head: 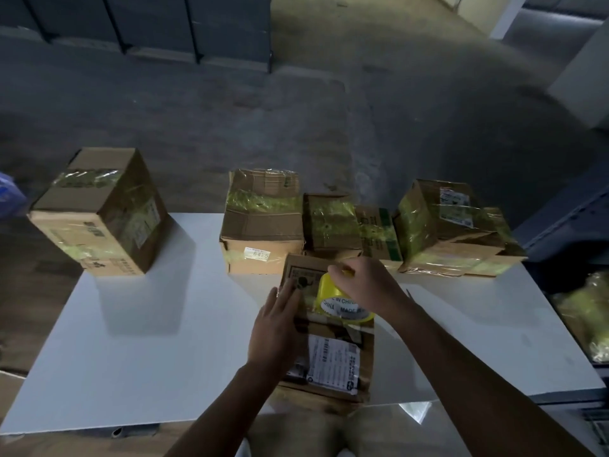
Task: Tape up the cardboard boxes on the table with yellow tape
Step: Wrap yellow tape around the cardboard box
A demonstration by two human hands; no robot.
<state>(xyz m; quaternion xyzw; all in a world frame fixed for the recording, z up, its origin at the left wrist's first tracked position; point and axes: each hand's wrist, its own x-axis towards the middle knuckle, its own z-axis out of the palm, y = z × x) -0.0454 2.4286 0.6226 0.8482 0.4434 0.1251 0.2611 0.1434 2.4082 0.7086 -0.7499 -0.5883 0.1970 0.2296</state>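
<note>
A cardboard box point(333, 357) with a white shipping label lies in front of me at the near edge of the white table point(164, 341). My left hand point(275, 328) rests flat on its left side, fingers straight. My right hand point(365, 285) grips a yellow tape roll point(342, 303) that sits on the box's top, its white core label reading "MADE IN CHINA". Several boxes with yellow tape across them stand along the far edge: one at the left point(102, 209), one in the middle point(262, 222), two smaller ones point(331, 222) beside it, and one at the right point(454, 225).
Beyond the table lies a dim concrete floor with dark shelving at the back. A blue object point(10, 196) sits at the far left edge. At the right, a dark bin point(586, 311) holds yellowish material. The table's left half is bare white surface.
</note>
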